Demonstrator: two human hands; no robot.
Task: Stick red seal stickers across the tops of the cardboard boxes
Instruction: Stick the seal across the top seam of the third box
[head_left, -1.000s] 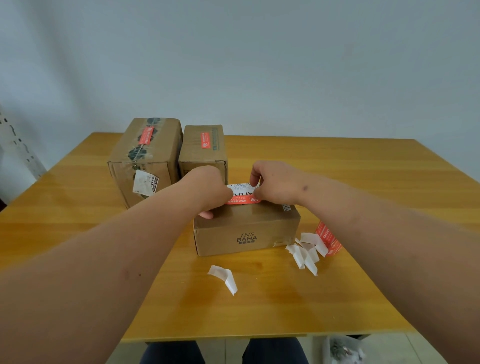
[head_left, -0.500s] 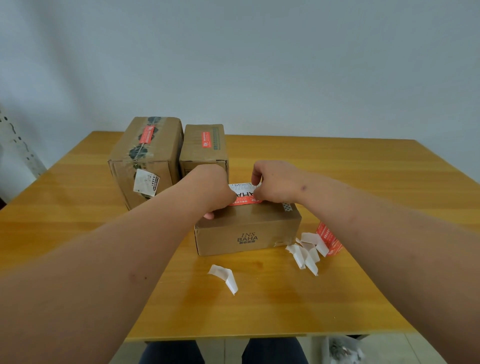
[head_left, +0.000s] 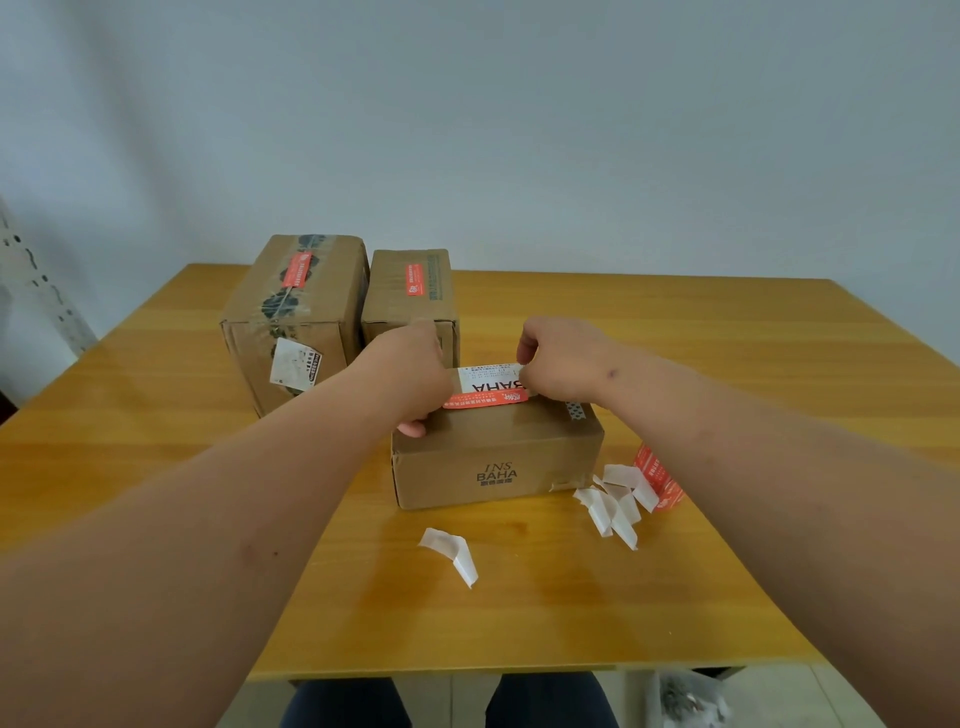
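Observation:
A low cardboard box (head_left: 493, 457) printed "INS BAHA" sits at the table's middle. Across its top lies a red seal sticker (head_left: 485, 400), just in front of a white "BAHA" label. My left hand (head_left: 410, 384) pinches the sticker's left end, thumb on the box's top edge. My right hand (head_left: 561, 364) holds the right end, fingers curled down. Behind stand two taller boxes, the left one (head_left: 296, 317) and the middle one (head_left: 410, 296), each with a red sticker on top.
White backing strips lie on the wooden table (head_left: 727, 364): one curl (head_left: 452, 553) in front of the box, a pile (head_left: 615, 499) to its right. A stack of red stickers (head_left: 657, 478) lies beside my right forearm. A wall stands behind the table.
Both hands stay on the sticker's ends over the low box. They have shifted very little, and the sticker sits a bit flatter on the top.

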